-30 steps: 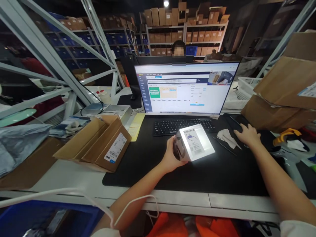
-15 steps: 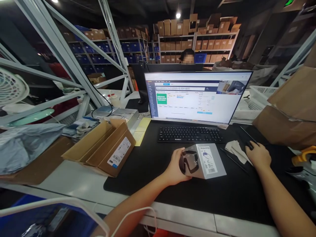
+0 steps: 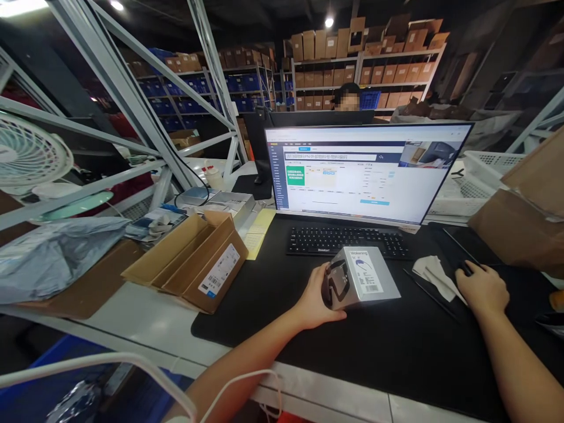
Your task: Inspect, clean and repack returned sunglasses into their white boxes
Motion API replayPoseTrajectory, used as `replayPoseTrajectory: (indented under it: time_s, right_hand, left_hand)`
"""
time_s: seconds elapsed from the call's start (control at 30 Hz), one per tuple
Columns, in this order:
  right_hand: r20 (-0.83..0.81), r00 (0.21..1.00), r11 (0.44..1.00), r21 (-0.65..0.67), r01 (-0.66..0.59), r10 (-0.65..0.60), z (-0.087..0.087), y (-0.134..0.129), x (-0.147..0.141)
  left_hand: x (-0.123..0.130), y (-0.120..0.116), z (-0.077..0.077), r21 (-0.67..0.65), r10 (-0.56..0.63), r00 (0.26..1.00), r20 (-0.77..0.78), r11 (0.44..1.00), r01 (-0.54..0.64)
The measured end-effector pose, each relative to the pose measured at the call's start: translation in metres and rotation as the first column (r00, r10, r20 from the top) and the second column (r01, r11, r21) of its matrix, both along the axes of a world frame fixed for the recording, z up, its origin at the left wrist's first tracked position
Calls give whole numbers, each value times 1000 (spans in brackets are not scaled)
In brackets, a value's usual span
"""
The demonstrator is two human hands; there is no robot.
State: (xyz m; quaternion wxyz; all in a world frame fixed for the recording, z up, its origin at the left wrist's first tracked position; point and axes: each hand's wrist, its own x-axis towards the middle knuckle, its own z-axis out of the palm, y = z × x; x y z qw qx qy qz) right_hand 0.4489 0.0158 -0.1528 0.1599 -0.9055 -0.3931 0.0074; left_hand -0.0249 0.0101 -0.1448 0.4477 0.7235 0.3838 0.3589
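My left hand (image 3: 318, 298) is closed around the left end of a small product box (image 3: 388, 281), silver-grey with goggles pictured on one side and a label with a barcode on another. The box is tilted above the black desk mat (image 3: 264, 329). On the right, my right hand (image 3: 483, 289) rests with its fingers curled over a black computer mouse (image 3: 466, 268), mostly hidden under the palm. Between the hands lie a crumpled white tissue (image 3: 434, 273) and a thin dark stick (image 3: 429, 294). Behind the box stands a black keyboard (image 3: 326, 241).
A lit monitor (image 3: 326, 182) stands behind the keyboard. To the left sit an open cardboard carton (image 3: 207, 264), yellow paper (image 3: 259, 232) and a grey plastic bag (image 3: 61, 252). A large brown carton (image 3: 515, 235) is at the right. Across the desk, a person (image 3: 346, 97) sits behind another screen.
The product box has been turned in my left hand, so its goggles side shows less. My right hand stays on the mouse. The whole view has shifted slightly.
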Motion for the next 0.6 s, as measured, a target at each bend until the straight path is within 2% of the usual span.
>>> replayPoseTrajectory:
  time_s: [0.5,0.6]
  right_hand:
    - [52,999,999,35,14,-15,-7,-1,-3]
    - [75,997,994,114,-1,-7,-2,-4,-14]
  left_hand:
    - [-2,1,2,28,-28,999,-38,999,29]
    - [-2,-1,3,16,-52,998,-37,998,53]
